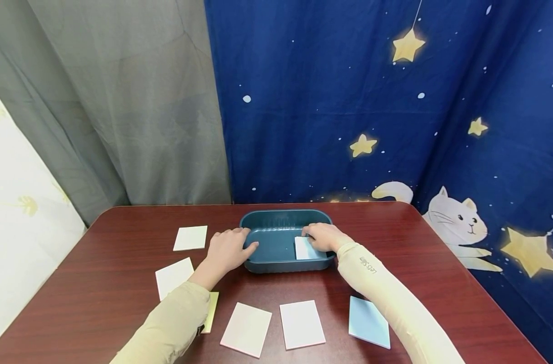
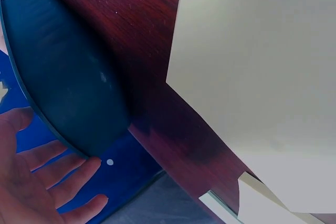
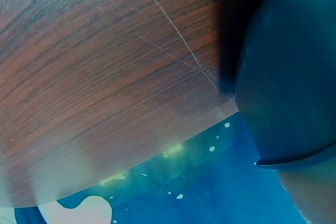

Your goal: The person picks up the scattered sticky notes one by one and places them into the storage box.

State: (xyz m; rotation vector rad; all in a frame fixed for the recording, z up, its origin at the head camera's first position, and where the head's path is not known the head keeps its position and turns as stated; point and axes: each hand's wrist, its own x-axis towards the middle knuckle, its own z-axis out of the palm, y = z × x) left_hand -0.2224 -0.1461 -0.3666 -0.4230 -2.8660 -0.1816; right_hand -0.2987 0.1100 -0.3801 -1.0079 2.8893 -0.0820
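A dark teal plastic basket (image 1: 276,266) stands near the back middle of the table. My left hand (image 1: 228,248) rests at its left end, fingertips on the rim and thumb apart; in the left wrist view the fingers of this hand (image 2: 47,177) lie fairly straight and spread beside the basket wall (image 2: 73,77). Inside the right half of the basket is a pale blue sticky note pad (image 1: 303,248). My right hand (image 1: 324,236) reaches over the right rim with curled fingers on that pad, covering its right part. The right wrist view shows only the basket's outside (image 3: 294,77) and a bit of skin.
On the table lie a pale green pad (image 1: 191,238), a white pad (image 1: 173,277), a yellow pad (image 1: 211,312) partly under the left sleeve, a cream-pink pad (image 1: 246,329), a pinkish-white pad (image 1: 302,324) and a blue pad (image 1: 368,322) by the right sleeve. Curtains hang behind the table.
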